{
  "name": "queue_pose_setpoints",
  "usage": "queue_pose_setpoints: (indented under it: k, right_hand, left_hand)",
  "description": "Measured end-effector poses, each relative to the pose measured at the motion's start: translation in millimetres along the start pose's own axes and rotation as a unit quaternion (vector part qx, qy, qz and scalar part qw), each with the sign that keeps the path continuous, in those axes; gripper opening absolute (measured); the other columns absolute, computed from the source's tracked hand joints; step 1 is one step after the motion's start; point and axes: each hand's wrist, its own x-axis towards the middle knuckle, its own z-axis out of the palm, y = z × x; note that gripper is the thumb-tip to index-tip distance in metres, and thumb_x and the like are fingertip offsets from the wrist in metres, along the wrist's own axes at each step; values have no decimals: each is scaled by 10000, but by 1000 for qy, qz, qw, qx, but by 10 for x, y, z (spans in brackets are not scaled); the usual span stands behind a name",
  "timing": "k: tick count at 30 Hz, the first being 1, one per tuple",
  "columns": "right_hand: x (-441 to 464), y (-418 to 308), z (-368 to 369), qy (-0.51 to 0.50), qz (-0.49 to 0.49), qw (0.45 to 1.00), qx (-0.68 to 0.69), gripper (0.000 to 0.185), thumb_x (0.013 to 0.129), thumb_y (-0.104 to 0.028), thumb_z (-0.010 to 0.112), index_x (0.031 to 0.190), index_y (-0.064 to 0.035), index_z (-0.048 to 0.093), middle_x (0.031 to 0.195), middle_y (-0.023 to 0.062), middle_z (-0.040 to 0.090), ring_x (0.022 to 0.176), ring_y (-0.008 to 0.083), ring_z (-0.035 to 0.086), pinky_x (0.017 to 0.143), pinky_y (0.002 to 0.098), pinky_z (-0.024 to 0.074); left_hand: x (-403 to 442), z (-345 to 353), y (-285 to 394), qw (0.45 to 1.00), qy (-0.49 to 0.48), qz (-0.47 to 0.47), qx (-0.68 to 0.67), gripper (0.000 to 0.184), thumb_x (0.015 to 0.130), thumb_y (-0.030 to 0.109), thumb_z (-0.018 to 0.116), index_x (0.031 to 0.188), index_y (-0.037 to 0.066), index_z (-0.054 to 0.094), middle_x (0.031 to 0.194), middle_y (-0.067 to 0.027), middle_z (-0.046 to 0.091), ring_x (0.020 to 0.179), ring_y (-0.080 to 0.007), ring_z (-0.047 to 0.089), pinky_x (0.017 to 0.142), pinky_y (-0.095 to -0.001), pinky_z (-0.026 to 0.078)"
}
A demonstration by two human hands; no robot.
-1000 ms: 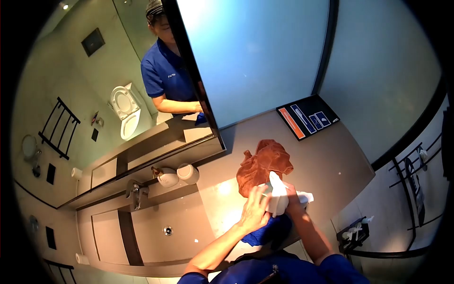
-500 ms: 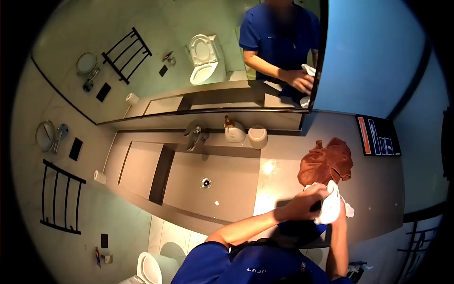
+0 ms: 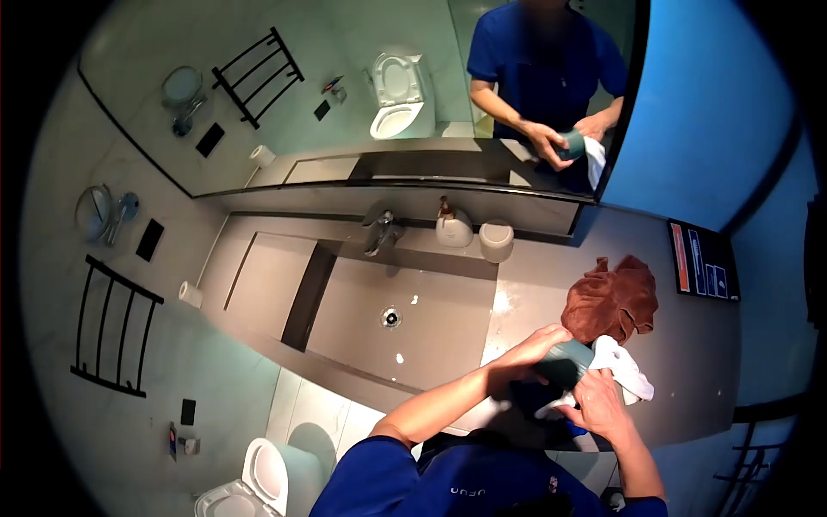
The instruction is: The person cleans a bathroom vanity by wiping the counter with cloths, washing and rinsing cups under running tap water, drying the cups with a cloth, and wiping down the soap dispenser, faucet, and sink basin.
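A dark green cup (image 3: 564,364) lies on its side in my left hand (image 3: 536,347), whose fingers are wrapped round it above the counter's front part. At the cup's right end is my right hand (image 3: 601,405), with its fingers bent against a white cloth (image 3: 627,376). The cloth hangs out to the right of the cup, and a further white piece shows below it. Some right fingertips are hidden by the cup and cloth. Just beyond my hands, a crumpled brown towel (image 3: 610,300) rests on the counter.
The grey counter (image 3: 689,362) holds a basin (image 3: 431,319) with a faucet (image 3: 379,233), a soap dispenser (image 3: 453,226) and a white cup (image 3: 496,241). A black sign (image 3: 705,260) lies at the right. A mirror (image 3: 345,86) stands behind; a toilet (image 3: 267,474) is lower left.
The white cloth has come away from over the cup to its right side, so the green cup now shows. My right hand has moved to the cup's end. The view has shifted slightly.
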Motion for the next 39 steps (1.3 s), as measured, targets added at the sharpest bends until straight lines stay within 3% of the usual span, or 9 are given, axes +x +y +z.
queue_pose_setpoints:
  k: [3, 6, 13, 22, 26, 28, 32, 36, 39]
  right_hand:
    - [16, -84, -4, 80, -90, 992, 24, 469, 699, -198, 743, 1101, 4, 614, 1153, 181, 603, 1120, 380, 522, 1003, 423, 371]
    - [86, -364, 33, 86, -44, 765, 636, 485, 739, -182, 709, 1160, 20, 580, 1166, 190, 597, 1076, 382, 553, 949, 381, 418]
    - [-3, -233, 84, 267, -102, 958, -35, 484, 675, -165, 740, 1115, -9, 613, 1063, 148, 627, 957, 326, 548, 840, 425, 442]
    - [-107, -6, -3, -126, -13, 982, -137, 476, 696, -255, 747, 1093, -37, 603, 1080, 145, 587, 1106, 332, 496, 799, 444, 501]
    - [-86, 27, 478, 87, -27, 977, 191, 426, 710, -271, 766, 1019, -17, 618, 942, 125, 669, 845, 315, 631, 736, 379, 513]
    - [-134, 121, 609, 76, -16, 895, 440, 439, 714, -266, 786, 1036, -36, 596, 829, 64, 645, 616, 232, 599, 613, 317, 493]
    - [-157, 96, 642, 5, 4, 259, 966, 358, 810, -87, 659, 1110, 32, 506, 680, 58, 532, 450, 149, 476, 396, 262, 371]
    - [-46, 113, 448, 216, 39, 732, 645, 244, 840, -72, 616, 1053, 29, 551, 675, 77, 577, 430, 147, 538, 412, 261, 428]
    - [-2, 142, 515, 139, 82, 816, 555, 304, 791, -72, 686, 1042, 38, 554, 689, 84, 602, 581, 179, 620, 540, 293, 510]
  left_hand:
    - [10, -8, -47, 974, -8, -187, -129, 474, 876, 484, 480, 1139, 109, 603, 1011, -102, 627, 829, -221, 633, 573, -376, 535]
    - [4, -58, -158, 980, -39, -128, -150, 450, 873, 448, 512, 1095, 71, 615, 836, -98, 638, 608, -185, 615, 447, -318, 482]
    - [59, -78, -361, 932, 34, -201, -299, 349, 868, 406, 537, 1004, 93, 612, 784, -75, 624, 556, -180, 595, 397, -315, 468]
    - [110, 50, -498, 966, -65, -177, -178, 227, 931, 366, 521, 1003, 156, 571, 743, -33, 589, 492, -122, 554, 353, -274, 416]
    - [62, 218, -375, 990, 81, 90, 68, 251, 842, 308, 600, 994, 110, 579, 752, -83, 592, 624, -220, 593, 541, -364, 483]
    - [-3, 207, -226, 940, 96, 247, 216, 368, 730, 199, 662, 1057, 55, 573, 885, -106, 594, 899, -274, 620, 776, -392, 502]
    - [-50, 148, 254, 849, -92, 405, 325, 397, 737, 182, 651, 1091, 31, 551, 1120, -135, 556, 949, -350, 611, 803, -429, 503]
    - [-14, 79, 369, 923, -30, 251, 290, 422, 791, 274, 665, 1138, 66, 546, 1140, -140, 553, 998, -368, 594, 864, -444, 477]
    - [11, 346, 216, 949, 105, 116, 274, 395, 828, 319, 658, 1130, 81, 565, 1093, -138, 573, 988, -351, 602, 879, -418, 474]
